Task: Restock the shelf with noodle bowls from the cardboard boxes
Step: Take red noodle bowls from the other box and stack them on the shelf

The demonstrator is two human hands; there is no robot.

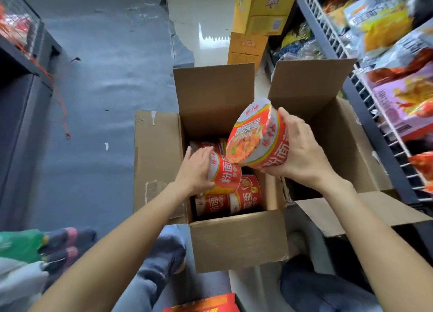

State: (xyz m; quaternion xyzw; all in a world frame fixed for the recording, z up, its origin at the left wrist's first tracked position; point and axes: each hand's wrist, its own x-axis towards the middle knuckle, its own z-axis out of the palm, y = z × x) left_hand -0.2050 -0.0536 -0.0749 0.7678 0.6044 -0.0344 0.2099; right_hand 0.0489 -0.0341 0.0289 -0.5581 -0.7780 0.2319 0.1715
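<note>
Head view — right hand (302,152) grips tilted noodle bowl (257,135), lid leftward, left hand (196,171) clasps another (225,173)

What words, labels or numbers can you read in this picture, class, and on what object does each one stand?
"粉面": large white characters on the side of the noodle bowl held in the right hand.
"粉面": on the second noodle bowl gripped by the left hand in the cardboard box.
"面": on a bowl lower in the box.
Smaller print on the bowls, yellow cartons and shelf packets: too blurred to read.
</note>
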